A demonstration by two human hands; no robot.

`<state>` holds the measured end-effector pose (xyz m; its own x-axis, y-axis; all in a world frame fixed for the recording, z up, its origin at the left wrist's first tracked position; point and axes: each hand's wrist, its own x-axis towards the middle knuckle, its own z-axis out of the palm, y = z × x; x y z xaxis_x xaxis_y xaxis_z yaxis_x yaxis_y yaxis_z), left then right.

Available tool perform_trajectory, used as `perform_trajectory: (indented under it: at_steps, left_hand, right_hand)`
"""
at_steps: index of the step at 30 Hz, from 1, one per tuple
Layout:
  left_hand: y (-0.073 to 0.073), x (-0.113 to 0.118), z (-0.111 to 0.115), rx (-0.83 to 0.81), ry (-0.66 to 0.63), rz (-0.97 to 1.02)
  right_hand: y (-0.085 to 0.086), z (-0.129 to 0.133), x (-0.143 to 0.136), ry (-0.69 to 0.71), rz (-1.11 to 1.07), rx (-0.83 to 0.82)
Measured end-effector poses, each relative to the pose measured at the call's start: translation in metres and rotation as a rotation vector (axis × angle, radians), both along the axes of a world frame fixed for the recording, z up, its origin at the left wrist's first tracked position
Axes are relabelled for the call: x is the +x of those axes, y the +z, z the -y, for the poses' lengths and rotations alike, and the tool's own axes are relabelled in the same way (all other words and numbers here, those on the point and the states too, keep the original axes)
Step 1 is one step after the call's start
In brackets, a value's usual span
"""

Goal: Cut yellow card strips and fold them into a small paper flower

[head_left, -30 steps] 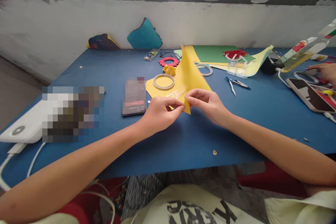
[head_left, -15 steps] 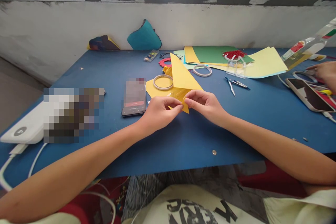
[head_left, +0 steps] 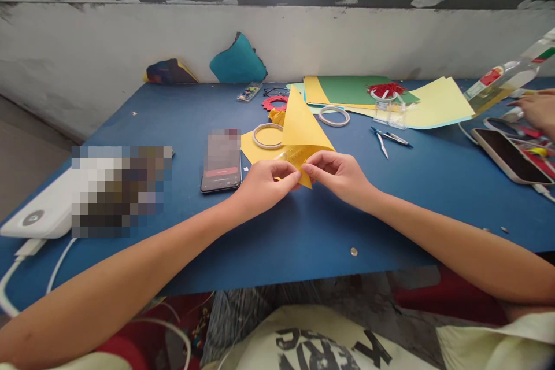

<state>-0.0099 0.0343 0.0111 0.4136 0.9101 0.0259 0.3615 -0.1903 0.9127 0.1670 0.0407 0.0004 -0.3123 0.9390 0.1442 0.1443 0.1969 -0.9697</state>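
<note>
Head view: left hand (head_left: 265, 188) and right hand (head_left: 342, 176) both pinch the curled yellow sheet (head_left: 302, 124) near its lower corner, back from the table's (head_left: 286, 254) front edge. Best: light, even pinch, edges aligned before pressing; paper looks springy.

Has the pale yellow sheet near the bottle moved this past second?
Yes: the sheet, curled before, now lies flatter, its right edge lower and farther right, judged against the table.

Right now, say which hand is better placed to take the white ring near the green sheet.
Likely the right hand: it is nearer the white ring; the curled yellow paper stands between ring and left hand. Both pinch that paper.
</note>
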Motion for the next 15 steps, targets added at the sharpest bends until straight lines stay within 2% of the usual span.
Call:
perform_trajectory:
  at_steps: [4, 7, 10, 15]
  left_hand:
    - [-0.0005, -0.0008, -0.0006, 0.036, -0.066, -0.027]
    - [-0.0002, -0.0012, -0.0009, 0.068, -0.044, -0.029]
    - [0.0003, -0.0016, -0.0014, 0.096, -0.014, -0.023]
    - [0.0006, -0.0011, -0.0011, 0.078, -0.026, 0.019]
  right_hand:
    - [0.0009, 0.0005, -0.0009, 0.045, 0.022, -0.021]
    - [0.0004, -0.0006, 0.0001, 0.121, 0.087, 0.004]
    - [-0.0011, -0.001, 0.0015, 0.208, 0.227, 0.103]
    - [-0.0034, 0.0003, 0.0024, 0.181, 0.303, 0.22]
